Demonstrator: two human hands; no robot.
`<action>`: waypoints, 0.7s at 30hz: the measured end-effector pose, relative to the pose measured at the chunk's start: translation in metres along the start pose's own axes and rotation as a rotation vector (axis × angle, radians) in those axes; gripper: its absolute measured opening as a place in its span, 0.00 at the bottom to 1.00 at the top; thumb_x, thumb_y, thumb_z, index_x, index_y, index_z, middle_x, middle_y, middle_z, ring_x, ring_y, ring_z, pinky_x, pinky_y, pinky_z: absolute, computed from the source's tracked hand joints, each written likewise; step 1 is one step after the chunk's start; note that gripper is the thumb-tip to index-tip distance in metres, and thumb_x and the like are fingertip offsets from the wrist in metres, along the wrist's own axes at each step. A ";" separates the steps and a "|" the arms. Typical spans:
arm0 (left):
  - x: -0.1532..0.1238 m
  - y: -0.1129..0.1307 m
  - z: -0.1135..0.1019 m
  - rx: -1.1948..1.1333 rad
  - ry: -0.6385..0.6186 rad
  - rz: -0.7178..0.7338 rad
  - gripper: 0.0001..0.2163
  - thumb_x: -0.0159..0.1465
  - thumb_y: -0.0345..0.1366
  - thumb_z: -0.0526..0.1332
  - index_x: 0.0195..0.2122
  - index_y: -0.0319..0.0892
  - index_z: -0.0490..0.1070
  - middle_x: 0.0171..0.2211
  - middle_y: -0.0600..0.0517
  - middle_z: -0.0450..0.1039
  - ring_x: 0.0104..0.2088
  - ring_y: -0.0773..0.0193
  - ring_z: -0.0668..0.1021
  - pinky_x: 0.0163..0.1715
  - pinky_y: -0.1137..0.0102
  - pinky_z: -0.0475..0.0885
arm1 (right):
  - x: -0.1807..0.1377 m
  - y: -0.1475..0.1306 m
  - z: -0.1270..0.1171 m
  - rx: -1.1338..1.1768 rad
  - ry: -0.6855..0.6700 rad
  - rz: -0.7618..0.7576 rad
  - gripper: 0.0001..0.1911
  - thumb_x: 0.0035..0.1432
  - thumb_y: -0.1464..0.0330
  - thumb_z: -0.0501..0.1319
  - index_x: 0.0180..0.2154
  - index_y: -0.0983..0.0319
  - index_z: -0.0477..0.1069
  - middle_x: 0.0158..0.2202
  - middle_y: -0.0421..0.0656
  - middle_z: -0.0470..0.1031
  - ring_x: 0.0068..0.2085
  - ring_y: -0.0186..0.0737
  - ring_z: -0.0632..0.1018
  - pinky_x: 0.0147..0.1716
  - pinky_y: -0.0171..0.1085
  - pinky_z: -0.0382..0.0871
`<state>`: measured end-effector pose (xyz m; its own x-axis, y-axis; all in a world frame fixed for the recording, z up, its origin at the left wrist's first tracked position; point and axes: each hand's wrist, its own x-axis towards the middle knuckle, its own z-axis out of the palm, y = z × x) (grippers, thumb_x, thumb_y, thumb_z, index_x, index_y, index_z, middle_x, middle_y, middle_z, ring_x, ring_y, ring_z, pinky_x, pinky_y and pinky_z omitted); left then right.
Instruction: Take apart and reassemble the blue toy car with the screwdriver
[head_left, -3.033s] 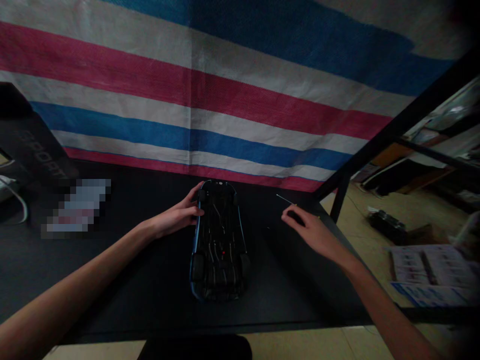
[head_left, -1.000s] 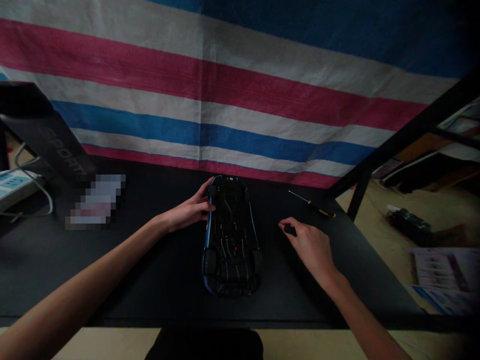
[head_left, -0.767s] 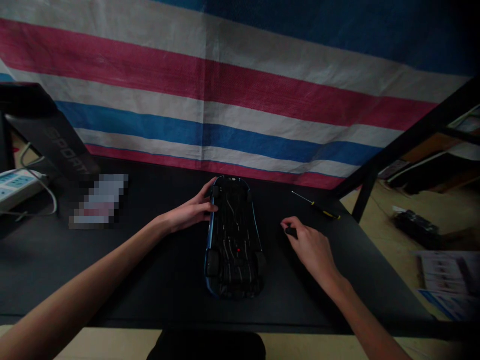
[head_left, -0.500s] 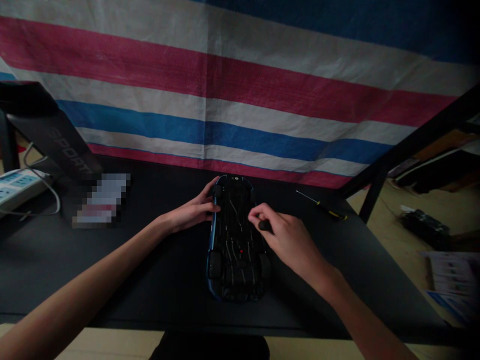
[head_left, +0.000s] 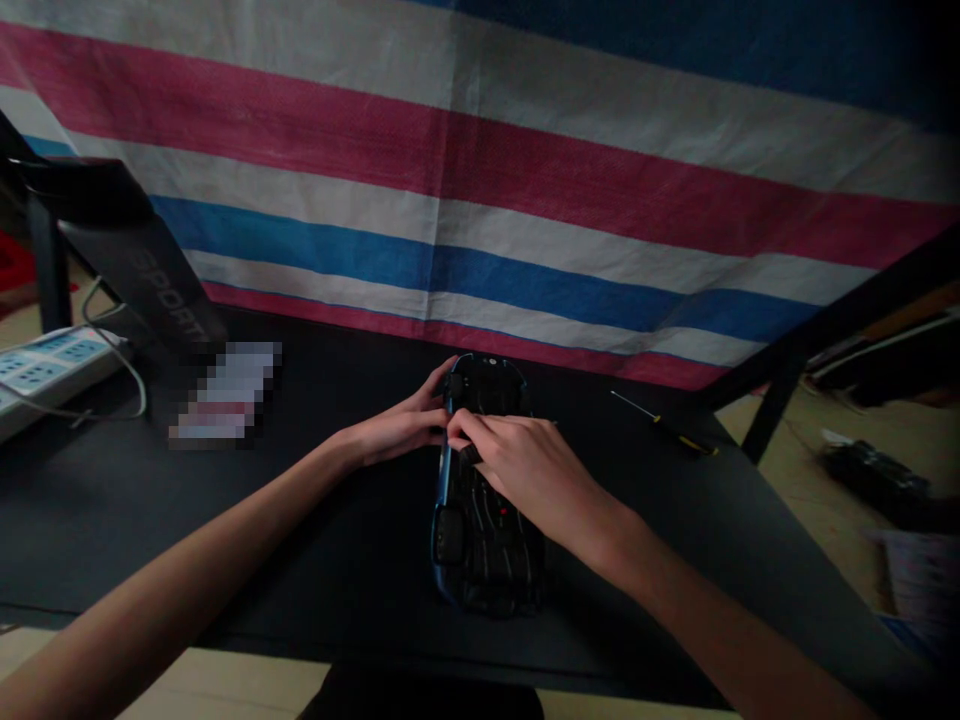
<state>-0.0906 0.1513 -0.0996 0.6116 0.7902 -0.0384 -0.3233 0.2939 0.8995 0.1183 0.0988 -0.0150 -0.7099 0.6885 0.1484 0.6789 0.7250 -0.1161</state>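
Observation:
A blue toy car lies upside down on the black table, its dark underside and wheels facing up. My left hand grips its left side near the far end, thumb and fingers apart along the edge. My right hand is over the middle of the underside, its fingers curled around a short black tool handle. Only the handle's rounded end shows; the working end is hidden by the hand. The right fingertips are close to the car's left edge, beside the left fingers.
A screwdriver with a black and yellow handle lies to the right on the table. At left are a pixelated flat object, a grey SPORT bottle and a white power strip with a cable. A striped sheet hangs behind.
My right hand has moved left across the car's underside with the black tool handle, closer to my left hand. The left hand keeps its hold. The view has shifted slightly.

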 end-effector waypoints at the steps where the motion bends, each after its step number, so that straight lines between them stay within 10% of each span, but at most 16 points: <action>1: 0.000 0.000 0.000 -0.006 -0.007 0.003 0.49 0.65 0.32 0.71 0.79 0.63 0.40 0.56 0.47 0.73 0.44 0.60 0.75 0.55 0.58 0.68 | 0.000 0.001 0.000 0.025 -0.001 0.011 0.08 0.70 0.76 0.63 0.48 0.60 0.72 0.44 0.43 0.85 0.44 0.47 0.87 0.37 0.40 0.74; 12: 0.001 0.002 0.003 -0.008 0.025 -0.025 0.50 0.64 0.30 0.69 0.79 0.65 0.39 0.59 0.48 0.72 0.50 0.59 0.76 0.57 0.57 0.69 | 0.009 0.013 -0.047 0.504 0.342 0.053 0.09 0.79 0.63 0.53 0.45 0.58 0.68 0.40 0.40 0.78 0.40 0.37 0.81 0.44 0.36 0.73; 21: -0.007 0.006 0.002 0.012 -0.054 -0.005 0.56 0.59 0.28 0.72 0.79 0.64 0.37 0.68 0.46 0.66 0.62 0.53 0.73 0.64 0.55 0.65 | 0.018 0.029 -0.050 0.432 0.156 0.008 0.07 0.76 0.65 0.58 0.45 0.59 0.74 0.35 0.38 0.79 0.34 0.36 0.79 0.37 0.34 0.69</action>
<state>-0.0949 0.1467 -0.0934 0.6516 0.7583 -0.0199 -0.3118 0.2916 0.9043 0.1349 0.1317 0.0337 -0.6461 0.7069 0.2877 0.5201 0.6837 -0.5119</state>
